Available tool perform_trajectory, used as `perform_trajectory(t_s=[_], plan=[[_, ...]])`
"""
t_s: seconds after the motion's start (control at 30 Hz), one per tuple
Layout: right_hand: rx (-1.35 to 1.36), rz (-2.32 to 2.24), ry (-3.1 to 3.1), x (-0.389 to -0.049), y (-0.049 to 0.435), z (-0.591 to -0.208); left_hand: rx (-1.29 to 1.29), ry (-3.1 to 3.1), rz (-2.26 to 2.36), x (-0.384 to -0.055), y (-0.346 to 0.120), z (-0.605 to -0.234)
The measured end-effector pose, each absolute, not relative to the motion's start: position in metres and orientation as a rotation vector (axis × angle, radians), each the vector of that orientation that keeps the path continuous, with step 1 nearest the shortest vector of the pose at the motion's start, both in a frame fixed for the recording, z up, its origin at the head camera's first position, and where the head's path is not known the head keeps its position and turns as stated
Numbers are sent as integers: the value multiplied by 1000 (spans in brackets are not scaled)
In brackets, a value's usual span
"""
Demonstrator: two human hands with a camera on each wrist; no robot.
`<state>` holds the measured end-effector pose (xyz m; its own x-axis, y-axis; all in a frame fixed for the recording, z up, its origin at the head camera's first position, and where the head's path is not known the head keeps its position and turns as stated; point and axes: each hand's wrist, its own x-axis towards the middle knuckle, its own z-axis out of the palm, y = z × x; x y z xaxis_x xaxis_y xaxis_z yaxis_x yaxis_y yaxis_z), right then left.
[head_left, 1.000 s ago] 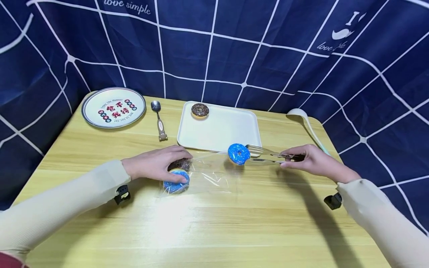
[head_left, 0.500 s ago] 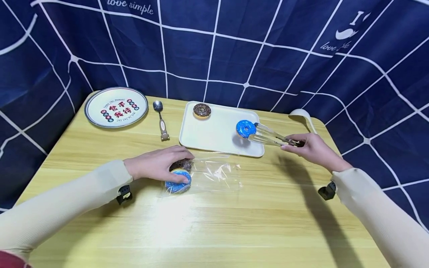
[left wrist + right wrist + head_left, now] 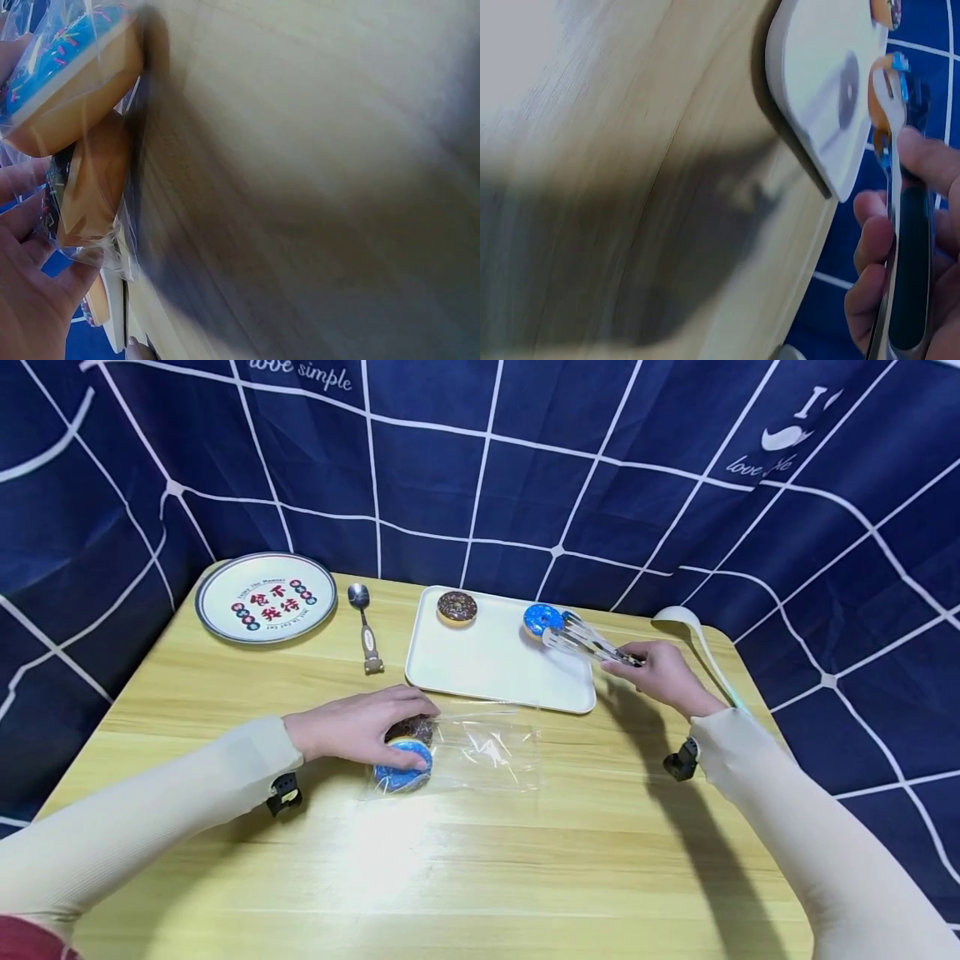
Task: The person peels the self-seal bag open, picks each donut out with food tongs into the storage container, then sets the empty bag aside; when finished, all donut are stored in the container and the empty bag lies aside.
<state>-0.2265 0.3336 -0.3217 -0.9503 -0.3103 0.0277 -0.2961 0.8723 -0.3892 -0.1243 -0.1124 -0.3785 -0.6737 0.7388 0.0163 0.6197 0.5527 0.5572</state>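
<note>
Blue donut: lifted in the tongs (image 3: 596, 647) over the right part of the white tray (image 3: 487, 660); in right wrist view, its shadow lies apart, on the tray. Pt: blue donut (image 3: 542, 618).
Direction: from right hand (image 3: 660, 672) it is to the left & a bit farther; tongs' long axis points there. Right hand is much nearer than left hand (image 3: 360, 722).
Right grip: fingers & thumb closed around tongs' handles.
Left grip: thumb & fingers hold clear bag (image 3: 487, 747) w/ 2 donuts inside, well apart from the tray.
Unclear: bagged brown donut (image 3: 414, 729) mostly covered by left hand; bag mouth hard to see; far tong arm dark, blurred in right wrist view.
</note>
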Motion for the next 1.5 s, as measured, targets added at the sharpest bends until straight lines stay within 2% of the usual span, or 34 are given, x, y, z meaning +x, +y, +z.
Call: perform_trajectory(t_s=[0.43,0.87,1.27,1.5], plan=[[-363,-632,2964,-236,320,-336,1130,2565,787,-124,-112,-381],[-254,-665,2886,-237,324,-332,1147,2586,737,-127,-108,-378],[-489,-751,2987,-219,338,-328,1170,2615,694,-122,-110,-380],[-758,-764,2923,-196,344,-315,1243,2667,681,-119,-114,-383]])
